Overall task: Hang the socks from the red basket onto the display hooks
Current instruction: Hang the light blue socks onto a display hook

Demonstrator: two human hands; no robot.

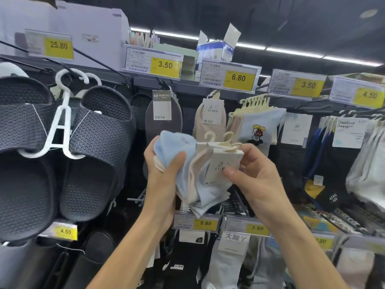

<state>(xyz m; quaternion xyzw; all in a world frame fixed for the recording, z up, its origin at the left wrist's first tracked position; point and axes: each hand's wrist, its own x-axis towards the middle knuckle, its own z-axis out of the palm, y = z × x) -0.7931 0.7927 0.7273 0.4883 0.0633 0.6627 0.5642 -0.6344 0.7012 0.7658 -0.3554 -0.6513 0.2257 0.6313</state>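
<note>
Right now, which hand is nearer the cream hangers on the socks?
Right. The right hand pinches the card just below the hangers; the left hand grips the socks farther left.

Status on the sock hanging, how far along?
Looks done: one beige LUREN pair hangs under the 6.80 tag. In hand: the left hand grips a bundle of pastel socks, and the right hand pinches its front LUREN card. Left: every pair in the bundle needs hanging. The red basket is out of view, so the remainder is unknown.
</note>
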